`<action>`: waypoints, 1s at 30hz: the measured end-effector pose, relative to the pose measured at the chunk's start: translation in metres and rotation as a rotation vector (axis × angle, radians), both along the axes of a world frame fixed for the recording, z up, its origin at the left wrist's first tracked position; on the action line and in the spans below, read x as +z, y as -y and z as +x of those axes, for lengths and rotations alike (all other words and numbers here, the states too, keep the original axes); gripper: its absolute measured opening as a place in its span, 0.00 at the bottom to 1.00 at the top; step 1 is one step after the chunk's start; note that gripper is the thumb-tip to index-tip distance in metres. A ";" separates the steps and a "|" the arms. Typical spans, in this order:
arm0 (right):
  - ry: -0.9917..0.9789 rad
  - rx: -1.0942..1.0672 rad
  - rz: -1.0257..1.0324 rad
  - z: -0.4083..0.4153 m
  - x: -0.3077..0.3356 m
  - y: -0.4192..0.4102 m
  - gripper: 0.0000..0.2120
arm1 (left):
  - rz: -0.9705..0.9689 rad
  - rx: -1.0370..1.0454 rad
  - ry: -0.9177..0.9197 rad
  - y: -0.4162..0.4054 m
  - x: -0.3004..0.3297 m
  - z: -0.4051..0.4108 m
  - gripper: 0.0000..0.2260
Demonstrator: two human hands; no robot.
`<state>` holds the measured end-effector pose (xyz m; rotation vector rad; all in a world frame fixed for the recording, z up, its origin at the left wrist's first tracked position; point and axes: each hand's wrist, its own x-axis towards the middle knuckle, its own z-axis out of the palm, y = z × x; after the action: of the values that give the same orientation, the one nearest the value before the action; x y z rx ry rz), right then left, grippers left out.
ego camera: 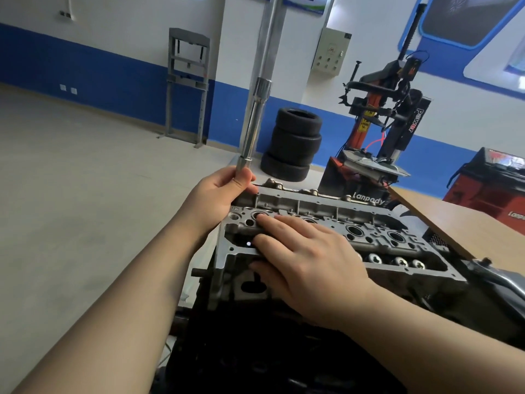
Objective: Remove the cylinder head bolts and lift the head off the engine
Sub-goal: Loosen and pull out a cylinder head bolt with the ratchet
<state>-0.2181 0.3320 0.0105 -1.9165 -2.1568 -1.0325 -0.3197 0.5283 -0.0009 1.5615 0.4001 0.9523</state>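
Note:
A grey aluminium cylinder head [377, 231] sits on top of the dark engine block [284, 336] in the middle of the view. A long chrome socket extension [255, 118] stands nearly upright over the head's far left corner, running up out of the frame. My left hand [218, 191] grips its lower end, fingers and thumb wrapped round the socket. My right hand [306, 260] lies flat on the left part of the head, fingers straight and spread over the bores. The bolt under the socket is hidden.
A stack of black tyres [295, 143] stands behind the engine. A red and black tyre changer [383, 109] is at the back right, a wooden bench top [468, 223] to the right, a red machine [494, 183] beyond it. A grey press frame [187, 83] stands by the wall.

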 end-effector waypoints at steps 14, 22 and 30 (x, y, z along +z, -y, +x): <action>-0.807 -0.915 0.163 0.155 0.071 0.088 0.22 | 0.016 0.008 -0.042 0.001 0.001 0.001 0.22; -2.031 -0.720 0.252 0.177 0.039 0.106 0.16 | -0.074 -0.006 0.022 0.007 0.004 0.001 0.18; -2.026 -0.697 0.325 0.163 0.036 0.111 0.09 | 0.040 0.058 0.013 0.006 -0.003 0.003 0.23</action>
<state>-0.0546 0.2210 0.0468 -1.7849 -0.1750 0.5929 -0.3170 0.5222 -0.0034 1.5868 0.4215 1.0201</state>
